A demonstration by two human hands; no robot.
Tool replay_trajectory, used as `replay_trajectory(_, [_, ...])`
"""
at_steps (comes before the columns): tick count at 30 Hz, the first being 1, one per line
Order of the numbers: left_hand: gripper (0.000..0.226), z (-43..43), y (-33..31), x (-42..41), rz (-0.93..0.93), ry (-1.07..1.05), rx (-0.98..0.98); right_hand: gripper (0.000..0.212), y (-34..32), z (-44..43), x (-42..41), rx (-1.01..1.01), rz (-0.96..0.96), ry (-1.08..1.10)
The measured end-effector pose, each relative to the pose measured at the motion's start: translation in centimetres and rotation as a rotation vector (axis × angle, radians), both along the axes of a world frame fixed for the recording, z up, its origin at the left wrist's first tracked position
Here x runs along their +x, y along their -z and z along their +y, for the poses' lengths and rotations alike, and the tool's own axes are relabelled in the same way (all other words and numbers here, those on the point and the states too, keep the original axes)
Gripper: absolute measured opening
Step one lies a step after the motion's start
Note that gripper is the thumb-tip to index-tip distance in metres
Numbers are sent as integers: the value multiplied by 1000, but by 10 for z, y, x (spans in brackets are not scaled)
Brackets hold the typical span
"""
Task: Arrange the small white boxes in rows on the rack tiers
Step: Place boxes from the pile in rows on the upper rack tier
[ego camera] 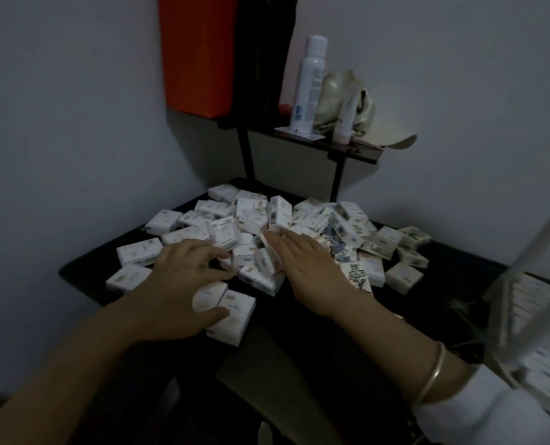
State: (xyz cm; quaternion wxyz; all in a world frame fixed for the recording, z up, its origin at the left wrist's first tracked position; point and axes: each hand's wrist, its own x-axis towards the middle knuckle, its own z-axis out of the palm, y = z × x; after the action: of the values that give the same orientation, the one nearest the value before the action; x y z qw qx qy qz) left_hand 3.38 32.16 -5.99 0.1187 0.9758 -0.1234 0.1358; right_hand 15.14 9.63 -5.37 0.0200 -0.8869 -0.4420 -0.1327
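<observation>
Left hand point(183, 277) grips small white boxes point(235, 305) at near edge of pile point(254, 216). Right hand point(302, 261) lies flat atop it. Likely light, stiff; pinch sides.

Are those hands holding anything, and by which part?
Right hand rests flat on the pile, holding nothing. Left hand curls over a small white box; a grip cannot be told.

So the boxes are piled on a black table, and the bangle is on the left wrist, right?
No, the bangle is on the wrist of the right hand, not the left; the head view shows it. The boxes are piled on a black table.
</observation>
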Motion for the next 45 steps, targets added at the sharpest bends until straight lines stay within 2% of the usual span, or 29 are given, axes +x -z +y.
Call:
replay_trajectory(2, [88,2,2,2,127,22,-23,81,8,-1,4,16,-87,-16])
replay_trajectory(6, [94,2,11,9,170,67,-23,68,13,-3,9,117,-203,-61])
replay_trajectory(10, [87,-2,7,10,152,77,-14,63,0,-13,3,241,-45,-65])
replay_trajectory(13, [79,-12,6,9,137,39,-111,62,-15,-19,-9,464,133,-8])
replay_trajectory(16, [71,-31,0,9,113,6,-343,54,-36,-31,-24,683,282,18])
replay_trajectory(20, [58,-63,-16,13,218,100,-983,52,-67,-56,-46,850,518,101])
replay_trajectory(22, [59,-80,-29,16,261,152,-1124,53,-83,-72,-56,910,583,99])
replay_trajectory(25, [57,-111,-55,23,268,279,-1207,54,-109,-100,-72,924,622,51])
replay_trajectory(28, [50,-143,-91,29,251,389,-1261,32,-139,-126,-88,921,539,35])
replay_trajectory(32, [42,-187,-147,37,192,520,-1304,8,-179,-156,-105,1041,504,93])
replay_trajectory(34, [38,-207,-175,39,167,566,-1265,11,-201,-172,-113,1118,488,130])
replay_trajectory(36, [34,-228,-202,41,131,592,-1219,30,-223,-191,-123,1129,446,128])
replay_trajectory(38, [29,-246,-229,44,77,613,-1182,41,-242,-212,-136,1098,391,128])
replay_trajectory(41, [25,-273,-272,44,1,671,-1081,42,-269,-245,-152,1006,251,178])
replay_trajectory(45, [27,-312,-325,51,-72,729,-968,62,-299,-288,-156,926,74,335])
